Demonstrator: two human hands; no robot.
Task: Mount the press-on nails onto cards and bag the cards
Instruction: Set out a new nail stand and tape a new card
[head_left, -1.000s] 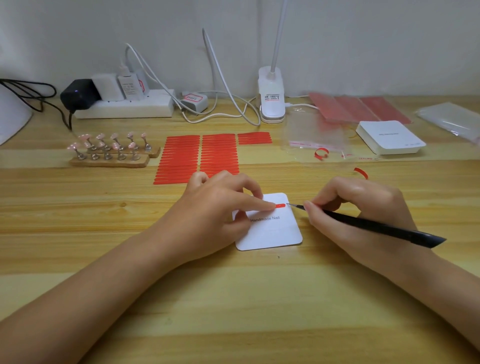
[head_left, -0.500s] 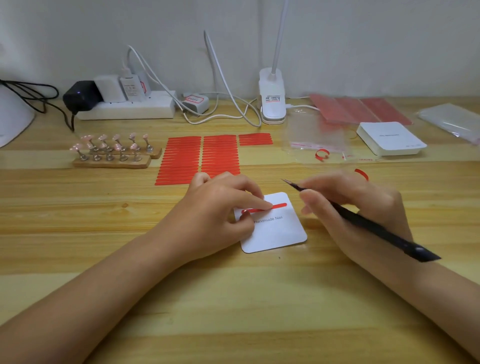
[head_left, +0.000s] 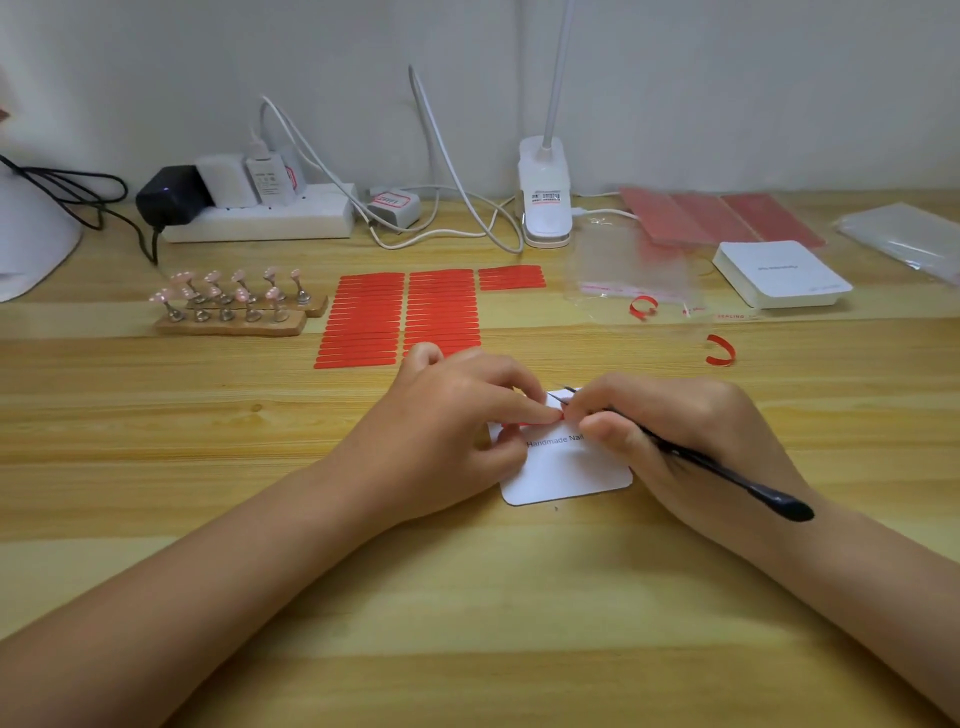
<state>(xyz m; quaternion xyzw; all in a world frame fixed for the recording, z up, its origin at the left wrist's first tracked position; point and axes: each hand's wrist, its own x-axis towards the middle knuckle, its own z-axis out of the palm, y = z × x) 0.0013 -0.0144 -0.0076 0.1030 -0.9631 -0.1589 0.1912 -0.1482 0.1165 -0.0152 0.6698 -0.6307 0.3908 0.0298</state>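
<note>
Lying under both hands: card.

card white, black "Handmade Nail" print | tape strips red, far left of card | tool black | table light wood grain | press-on nails pale pink, on silver stands | card stack white, far right | power strip white | adapter black

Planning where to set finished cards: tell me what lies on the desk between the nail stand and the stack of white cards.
In the head view, between the nail stand and the card stack lie the red adhesive strips, then a clear bag with a curled red liner.
</note>
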